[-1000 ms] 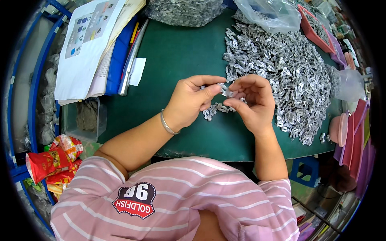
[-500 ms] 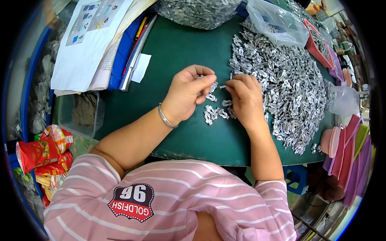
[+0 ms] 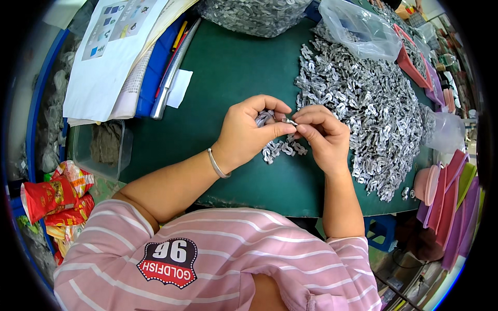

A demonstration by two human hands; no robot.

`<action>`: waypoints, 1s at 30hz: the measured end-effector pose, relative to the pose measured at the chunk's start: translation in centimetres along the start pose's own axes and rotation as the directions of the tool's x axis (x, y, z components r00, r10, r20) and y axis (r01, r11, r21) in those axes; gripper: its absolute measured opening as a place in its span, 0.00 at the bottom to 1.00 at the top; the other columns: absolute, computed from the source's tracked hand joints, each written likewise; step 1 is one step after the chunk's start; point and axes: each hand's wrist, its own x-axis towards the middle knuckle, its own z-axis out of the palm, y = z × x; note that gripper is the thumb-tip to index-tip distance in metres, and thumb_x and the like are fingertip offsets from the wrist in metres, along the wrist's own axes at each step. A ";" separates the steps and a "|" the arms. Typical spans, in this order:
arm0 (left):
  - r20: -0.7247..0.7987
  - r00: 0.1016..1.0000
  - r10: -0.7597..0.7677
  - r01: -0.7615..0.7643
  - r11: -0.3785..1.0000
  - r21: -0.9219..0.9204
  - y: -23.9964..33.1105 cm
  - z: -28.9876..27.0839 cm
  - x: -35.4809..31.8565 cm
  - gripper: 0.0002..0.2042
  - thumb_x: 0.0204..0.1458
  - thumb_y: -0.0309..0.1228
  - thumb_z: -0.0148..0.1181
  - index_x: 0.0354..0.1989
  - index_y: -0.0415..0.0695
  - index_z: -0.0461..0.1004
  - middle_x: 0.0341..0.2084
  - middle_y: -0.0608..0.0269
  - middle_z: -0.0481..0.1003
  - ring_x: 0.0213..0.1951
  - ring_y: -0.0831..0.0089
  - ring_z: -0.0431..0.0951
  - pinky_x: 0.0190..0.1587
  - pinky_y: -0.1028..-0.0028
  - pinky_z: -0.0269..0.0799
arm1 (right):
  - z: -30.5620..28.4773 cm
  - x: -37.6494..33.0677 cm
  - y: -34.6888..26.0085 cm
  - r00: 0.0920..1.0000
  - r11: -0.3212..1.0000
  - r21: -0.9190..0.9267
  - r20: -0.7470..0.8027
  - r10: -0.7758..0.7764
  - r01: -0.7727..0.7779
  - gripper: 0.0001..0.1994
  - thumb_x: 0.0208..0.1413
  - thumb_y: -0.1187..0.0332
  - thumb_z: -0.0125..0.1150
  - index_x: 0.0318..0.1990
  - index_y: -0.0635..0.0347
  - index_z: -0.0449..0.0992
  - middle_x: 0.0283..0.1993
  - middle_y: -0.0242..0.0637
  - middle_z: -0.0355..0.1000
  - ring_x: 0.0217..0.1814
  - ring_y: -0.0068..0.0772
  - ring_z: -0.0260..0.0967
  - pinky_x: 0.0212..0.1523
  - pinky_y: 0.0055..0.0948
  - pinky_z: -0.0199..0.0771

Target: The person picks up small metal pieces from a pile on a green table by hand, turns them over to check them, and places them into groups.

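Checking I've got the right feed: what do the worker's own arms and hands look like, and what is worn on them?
Two bare forearms come up from the lower edge. The left hand has a thin silver bangle at the wrist; the right hand wears nothing. No gloves. Short pink sleeves with white stripes end above the elbows.

Pink white-striped short-sleeved shirt (image 3: 249, 249), red-black chest patch; thin silver bracelet (image 3: 215, 164), left wrist.

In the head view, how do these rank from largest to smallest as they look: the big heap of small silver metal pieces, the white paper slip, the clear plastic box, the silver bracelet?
1. Big heap of small silver metal pieces.
2. Clear plastic box.
3. White paper slip.
4. Silver bracelet, on the left wrist.

The fisheye bends the rim, so box against slip is less sure.
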 end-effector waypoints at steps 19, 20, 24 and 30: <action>0.229 0.890 -0.395 0.417 0.502 -0.758 -0.5 -0.9 1.0 0.09 0.58 0.34 0.45 0.34 0.41 0.69 0.32 0.64 0.69 0.31 0.79 0.68 0.26 0.83 0.62 | -1.2 0.3 -1.8 0.959 0.737 -0.617 0.224 -0.173 0.277 0.06 0.42 0.84 0.57 0.30 0.66 0.74 0.32 0.41 0.70 0.34 0.37 0.70 0.33 0.28 0.70; 0.195 0.860 -0.472 0.425 0.451 -0.785 -0.1 -0.7 1.2 0.10 0.58 0.35 0.44 0.32 0.42 0.68 0.33 0.63 0.67 0.30 0.77 0.66 0.24 0.83 0.60 | -1.1 -0.1 -1.2 0.964 0.756 -0.613 0.247 -0.094 0.231 0.09 0.37 0.84 0.56 0.30 0.64 0.75 0.33 0.41 0.69 0.36 0.41 0.68 0.36 0.31 0.70; 0.256 0.858 -0.445 0.455 0.428 -0.780 -0.8 -1.5 1.1 0.09 0.57 0.34 0.45 0.30 0.42 0.67 0.30 0.65 0.66 0.26 0.80 0.63 0.21 0.84 0.57 | -0.5 -0.3 -1.4 0.924 0.614 -0.723 0.381 -0.028 0.316 0.13 0.32 0.83 0.55 0.31 0.64 0.75 0.31 0.39 0.68 0.35 0.42 0.66 0.35 0.35 0.68; 0.220 0.906 -0.360 0.398 0.558 -0.728 -0.9 -1.4 1.1 0.09 0.57 0.33 0.47 0.29 0.42 0.66 0.26 0.68 0.64 0.21 0.85 0.60 0.17 0.85 0.52 | 0.2 -0.8 -2.1 0.951 0.630 -0.745 0.308 0.034 0.219 0.11 0.35 0.82 0.57 0.31 0.64 0.73 0.31 0.41 0.65 0.35 0.43 0.65 0.35 0.36 0.68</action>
